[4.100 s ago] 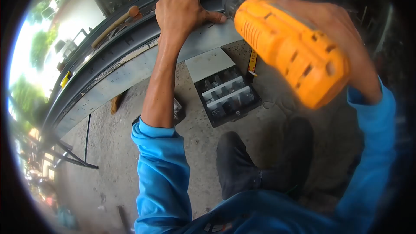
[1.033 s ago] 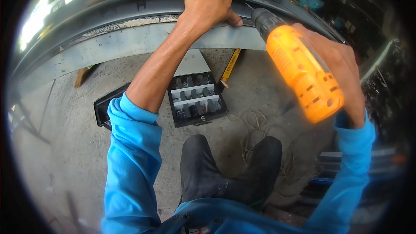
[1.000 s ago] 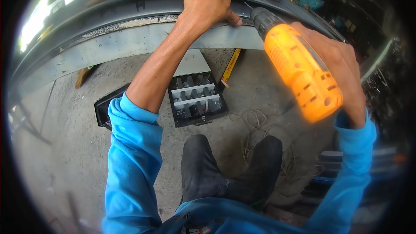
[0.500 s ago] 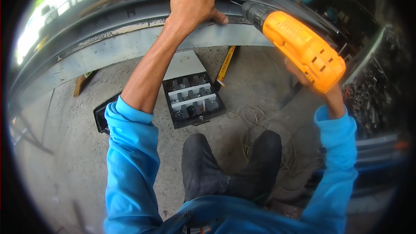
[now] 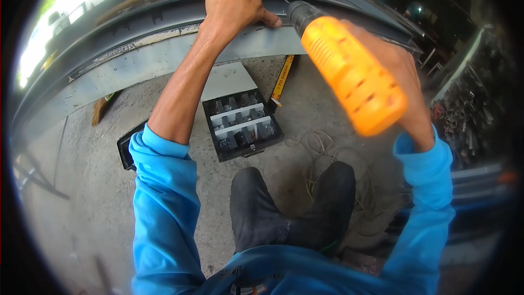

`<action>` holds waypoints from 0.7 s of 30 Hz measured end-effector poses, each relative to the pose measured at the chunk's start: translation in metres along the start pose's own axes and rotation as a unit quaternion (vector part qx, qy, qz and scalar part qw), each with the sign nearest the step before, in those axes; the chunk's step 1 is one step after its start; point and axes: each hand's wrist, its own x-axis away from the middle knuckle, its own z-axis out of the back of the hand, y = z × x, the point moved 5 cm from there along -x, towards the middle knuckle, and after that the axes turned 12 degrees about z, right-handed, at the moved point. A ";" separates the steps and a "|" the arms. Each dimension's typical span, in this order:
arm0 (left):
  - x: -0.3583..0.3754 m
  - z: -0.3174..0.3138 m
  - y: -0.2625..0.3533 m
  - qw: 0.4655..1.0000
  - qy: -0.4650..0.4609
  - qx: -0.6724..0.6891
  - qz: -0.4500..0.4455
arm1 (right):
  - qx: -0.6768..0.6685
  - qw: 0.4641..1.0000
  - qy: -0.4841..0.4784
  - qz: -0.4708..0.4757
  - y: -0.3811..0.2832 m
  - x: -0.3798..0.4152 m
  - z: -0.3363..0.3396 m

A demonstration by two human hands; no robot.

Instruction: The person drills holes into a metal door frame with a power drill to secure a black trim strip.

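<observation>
Gripping dark metal frame (image 5: 131,28) with left hand (image 5: 234,0); gripping drill (image 5: 352,74) with right hand (image 5: 385,52), just right of left fingers. Noted below fingers: concrete floor (image 5: 98,175), open parts box (image 5: 240,125); beyond, dim workshop (image 5: 458,0).

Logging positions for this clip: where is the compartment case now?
In the head view, the open compartment case sits on the floor left of centre, beyond the left knee, beside the yellow bar.

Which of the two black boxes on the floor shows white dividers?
The box nearer the yellow strip; the other box, partly behind the left sleeve, shows none.
</observation>
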 end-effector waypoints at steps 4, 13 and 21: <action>-0.002 -0.003 -0.001 1.000 0.006 -0.013 -0.005 | 0.030 0.998 0.035 0.035 -0.002 0.001 -0.008; -0.004 0.001 -0.003 0.998 -0.065 -0.024 -0.009 | -0.040 0.995 0.072 0.054 0.032 0.028 -0.037; -0.005 0.002 -0.002 0.999 -0.023 -0.022 -0.026 | -0.316 0.904 0.235 -0.168 0.020 0.056 -0.050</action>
